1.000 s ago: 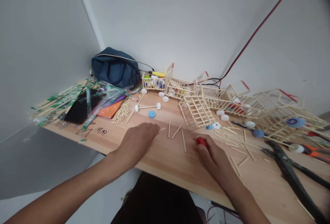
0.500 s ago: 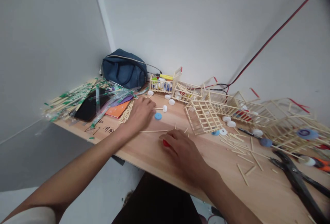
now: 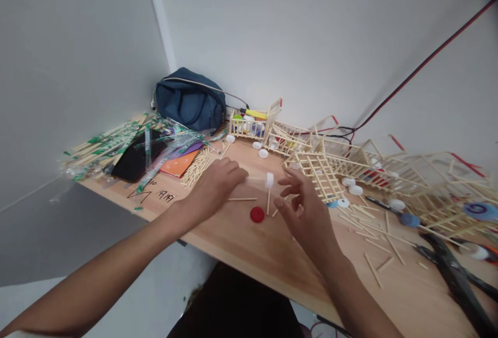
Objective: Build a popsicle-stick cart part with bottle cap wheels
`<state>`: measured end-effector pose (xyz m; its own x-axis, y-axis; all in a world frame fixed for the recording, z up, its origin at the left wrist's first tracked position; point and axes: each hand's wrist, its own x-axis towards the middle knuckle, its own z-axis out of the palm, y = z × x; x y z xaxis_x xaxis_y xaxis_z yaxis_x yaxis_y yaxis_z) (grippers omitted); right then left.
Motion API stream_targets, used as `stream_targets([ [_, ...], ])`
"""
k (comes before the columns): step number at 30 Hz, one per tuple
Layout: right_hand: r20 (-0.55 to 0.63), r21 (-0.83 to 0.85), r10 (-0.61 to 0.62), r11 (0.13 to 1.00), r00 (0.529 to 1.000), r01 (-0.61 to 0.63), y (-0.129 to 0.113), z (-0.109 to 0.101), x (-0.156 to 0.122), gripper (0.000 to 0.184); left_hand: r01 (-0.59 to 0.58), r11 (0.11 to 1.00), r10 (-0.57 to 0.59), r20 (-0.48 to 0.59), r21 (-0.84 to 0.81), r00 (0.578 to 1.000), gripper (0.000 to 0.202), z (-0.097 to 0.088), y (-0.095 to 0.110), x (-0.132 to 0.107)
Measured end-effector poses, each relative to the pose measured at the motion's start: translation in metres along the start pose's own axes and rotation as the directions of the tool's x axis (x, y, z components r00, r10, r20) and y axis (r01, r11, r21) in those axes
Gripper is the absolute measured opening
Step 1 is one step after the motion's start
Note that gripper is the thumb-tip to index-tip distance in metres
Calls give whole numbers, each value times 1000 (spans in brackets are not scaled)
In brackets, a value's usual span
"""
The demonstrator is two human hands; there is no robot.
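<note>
My left hand point(image 3: 216, 185) is closed on a thin wooden stick with a white bottle cap point(image 3: 269, 179) on its far end, held just above the wooden table point(image 3: 249, 247). My right hand point(image 3: 305, 211) hovers to the right of that cap with its fingers spread and nothing in them. A red bottle cap point(image 3: 257, 214) lies flat on the table between the two hands. A few loose sticks point(image 3: 241, 199) lie beside it.
A blue bag point(image 3: 190, 102) sits in the back corner, with wrapped stick bundles point(image 3: 112, 146) and an orange sheet point(image 3: 177, 164) on the left. Stick lattice frames point(image 3: 317, 172) and cages run along the wall. Black pliers point(image 3: 455, 275), caps and loose sticks lie at right.
My left hand reached to the stick with the white cap and lifted it toward the middle. My right hand slid the red cap left, let it go and opened.
</note>
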<state>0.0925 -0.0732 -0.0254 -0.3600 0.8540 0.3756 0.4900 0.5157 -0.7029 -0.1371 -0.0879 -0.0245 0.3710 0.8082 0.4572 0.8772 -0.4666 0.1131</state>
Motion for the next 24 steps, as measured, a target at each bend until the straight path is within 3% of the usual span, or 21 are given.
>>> stream_targets([
  [3, 193, -20, 13, 1000, 981, -9, -5, -1, -2, 36, -70, 995, 74, 46, -68, 996, 20, 3, 24, -15],
  [6, 336, -57, 23, 998, 942, -5, -4, -5, -7, 20, -69, 988, 89, 146, -138, 985, 19, -2, 35, -28],
  [9, 307, -58, 12, 998, 952, 6, 9, -22, -12, 20, -22, 988, 57, 227, -154, 972, 17, -18, 29, -42],
  [11, 205, -72, 51, 997, 977, -37, 18, -35, -14, 25, 61, 986, -29, 201, -153, 979, 16, -30, 20, -50],
  [13, 252, -101, 59, 994, 966, -34, 23, -41, -15, 25, 150, 977, -124, 165, -155, 978, 19, -36, 13, -54],
  [16, 332, -157, 36, 987, 943, 17, 19, -30, -12, 22, 163, 966, -145, 98, -202, 985, 21, -32, 13, -50],
  [21, 299, -201, -52, 973, 953, 116, 11, 7, 5, 29, 104, 942, -109, 3, -320, 994, 20, -14, 25, -33],
  [24, 317, -176, -79, 974, 945, 140, 15, 17, 14, 29, 132, 922, -147, -14, -363, 989, 20, -8, 26, -29],
])
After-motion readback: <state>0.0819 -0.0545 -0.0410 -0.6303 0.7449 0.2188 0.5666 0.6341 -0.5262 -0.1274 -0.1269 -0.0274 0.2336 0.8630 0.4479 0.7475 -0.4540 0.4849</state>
